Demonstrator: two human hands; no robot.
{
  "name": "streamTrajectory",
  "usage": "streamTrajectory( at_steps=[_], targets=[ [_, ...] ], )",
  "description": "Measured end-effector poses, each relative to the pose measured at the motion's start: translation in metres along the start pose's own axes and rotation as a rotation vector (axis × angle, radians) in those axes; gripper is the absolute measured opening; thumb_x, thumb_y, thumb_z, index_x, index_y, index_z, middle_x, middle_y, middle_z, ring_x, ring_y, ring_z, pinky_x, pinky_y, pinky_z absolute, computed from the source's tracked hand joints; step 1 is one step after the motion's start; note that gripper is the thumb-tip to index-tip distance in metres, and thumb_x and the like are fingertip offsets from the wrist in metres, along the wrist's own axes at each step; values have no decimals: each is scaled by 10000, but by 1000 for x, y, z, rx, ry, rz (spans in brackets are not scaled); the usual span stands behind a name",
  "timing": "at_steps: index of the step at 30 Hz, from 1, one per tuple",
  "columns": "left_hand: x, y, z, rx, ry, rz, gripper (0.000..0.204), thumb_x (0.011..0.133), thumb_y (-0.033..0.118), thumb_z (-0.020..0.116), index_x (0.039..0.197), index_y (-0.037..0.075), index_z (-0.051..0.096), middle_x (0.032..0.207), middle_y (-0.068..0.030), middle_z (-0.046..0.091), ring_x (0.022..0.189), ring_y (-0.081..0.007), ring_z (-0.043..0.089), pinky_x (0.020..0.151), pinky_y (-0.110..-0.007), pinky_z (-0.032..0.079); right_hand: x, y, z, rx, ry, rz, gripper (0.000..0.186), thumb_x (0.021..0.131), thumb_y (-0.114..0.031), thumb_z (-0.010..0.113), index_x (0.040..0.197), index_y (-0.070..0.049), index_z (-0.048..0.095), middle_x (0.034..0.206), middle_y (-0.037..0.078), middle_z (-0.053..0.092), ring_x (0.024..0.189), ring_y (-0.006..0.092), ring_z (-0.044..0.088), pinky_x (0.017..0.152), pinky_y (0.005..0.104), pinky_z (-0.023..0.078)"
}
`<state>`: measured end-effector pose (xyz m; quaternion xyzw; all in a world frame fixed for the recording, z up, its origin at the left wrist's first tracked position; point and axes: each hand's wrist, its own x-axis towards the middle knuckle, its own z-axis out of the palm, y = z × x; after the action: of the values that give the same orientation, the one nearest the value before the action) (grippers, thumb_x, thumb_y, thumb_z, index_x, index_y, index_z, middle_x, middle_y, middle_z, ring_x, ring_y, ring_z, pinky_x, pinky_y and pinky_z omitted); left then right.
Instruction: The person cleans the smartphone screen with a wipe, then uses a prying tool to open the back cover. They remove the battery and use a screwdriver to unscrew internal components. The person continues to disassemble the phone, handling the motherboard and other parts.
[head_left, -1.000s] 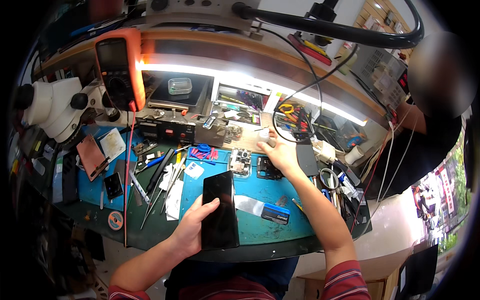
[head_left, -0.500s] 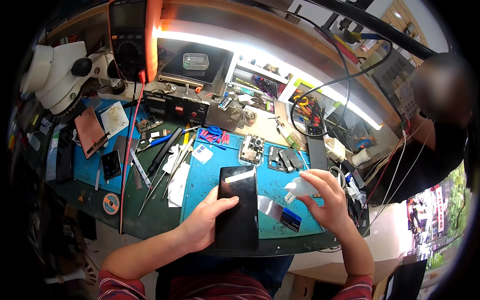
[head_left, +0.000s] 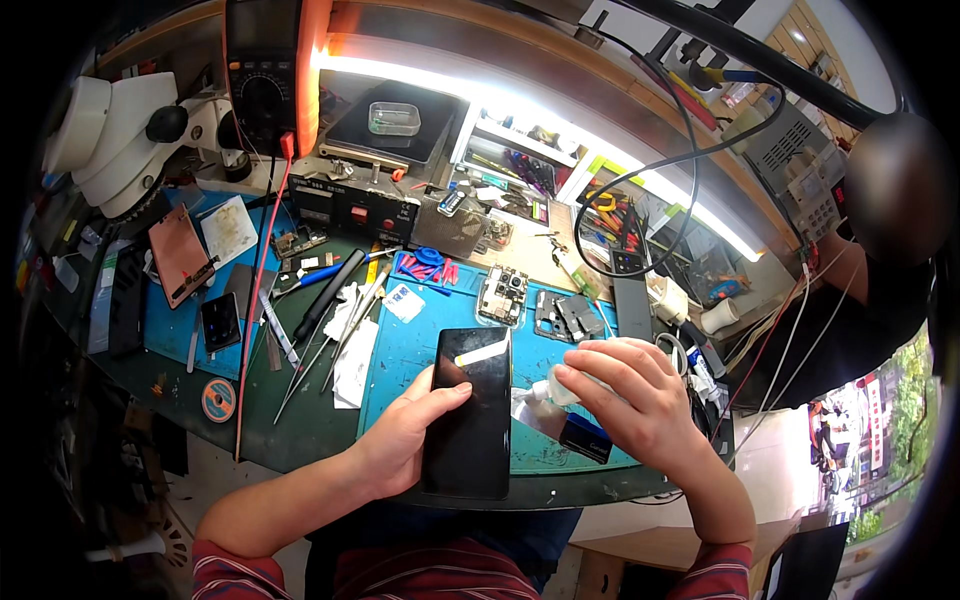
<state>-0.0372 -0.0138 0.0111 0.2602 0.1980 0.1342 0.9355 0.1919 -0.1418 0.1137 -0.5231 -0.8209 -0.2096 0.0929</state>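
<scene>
Head view: the left hand [head_left: 415,428] holds the black phone [head_left: 470,435] from its left side, thumb pressed on the glassy face and the other fingers mostly hidden beneath. The right hand [head_left: 640,405] has its fingers clamped on a small clear bottle [head_left: 566,390], whose white nozzle points left, just beside the phone's right edge; whether they touch cannot be told.

For good control, the left thumb should probably hold the phone steady and level, while the right fingers squeeze lightly and tilt the nozzle little by little.

Just below the right fingers lies a blue-and-black card [head_left: 586,438], partly covered, which the knuckles could brush. Beyond both hands' fingertips sit a phone board in a clear tray [head_left: 503,297] and loose dark phone parts [head_left: 568,316]. Left of the left fingers, a strip of blue mat [head_left: 398,345] offers some room before the white paper [head_left: 352,372] and slim metal tools. The bench's front edge [head_left: 290,442] runs close under the left wrist, near the phone's lower end.
</scene>
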Motion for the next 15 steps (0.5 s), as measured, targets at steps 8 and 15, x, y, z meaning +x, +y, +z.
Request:
streamTrajectory(
  at_steps=[8,15],
  targets=[
    [2,-4,-3,-25,-12,13,402,1094,220,499,1468,108,404,1350,-114,595,1169,-236,666,978,-428,586,-8,18,23,390,35,278,491,823,-98,792,1293,-42,661,1231,149,665,1131,326,661,945,427,547],
    [5,-5,-7,76,-27,55,447,1095,252,521,1492,103,379,1295,-120,616,1086,-259,697,927,-437,607,22,98,118,592,257,755,519,845,-232,804,1294,-17,657,1141,148,726,958,222,696,881,352,548]
  ],
)
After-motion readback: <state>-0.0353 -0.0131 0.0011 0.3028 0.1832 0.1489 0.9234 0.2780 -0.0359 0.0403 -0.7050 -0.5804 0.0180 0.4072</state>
